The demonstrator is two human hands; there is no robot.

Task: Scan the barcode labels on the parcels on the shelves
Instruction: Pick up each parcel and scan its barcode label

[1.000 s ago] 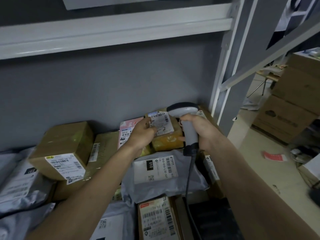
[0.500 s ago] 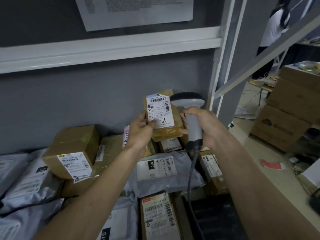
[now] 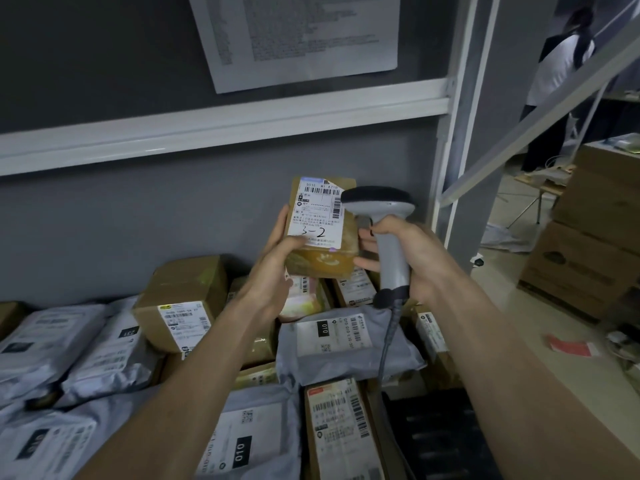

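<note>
1. While the small brown parcel (image 3: 322,233) is held up at the centre of the view by the left hand (image 3: 273,268), fingers curled round its left edge, a misread may be caused by the scanner (image 3: 384,230) head sitting almost against the label (image 3: 317,213) at its 3 o'clock.
2. The scanner handle is gripped by the right hand (image 3: 412,261), whose fingertips touch the parcel; a slip may follow.
3. At 6 o'clock a grey mailer (image 3: 343,341) lies under the cable (image 3: 388,341), which may be snagged.
4. At 9 o'clock a taped box (image 3: 183,299) is stacked among grey bags.
</note>
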